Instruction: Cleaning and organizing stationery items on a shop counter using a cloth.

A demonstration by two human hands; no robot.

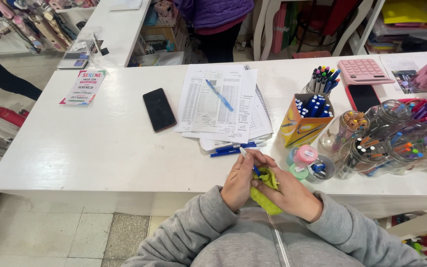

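The left hand [239,184] pinches a blue pen [249,161]. The right hand [287,195] grips a yellow cloth [267,194] wrapped round it, above the white table's [100,148] edge

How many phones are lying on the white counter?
2. A black phone lies left of the paper stack; another dark phone sits below the pink calculator, partly hidden by jars.

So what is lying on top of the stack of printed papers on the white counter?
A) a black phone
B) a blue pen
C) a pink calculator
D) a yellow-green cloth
B: a blue pen lies slantwise across the printed papers; nothing else rests on them.
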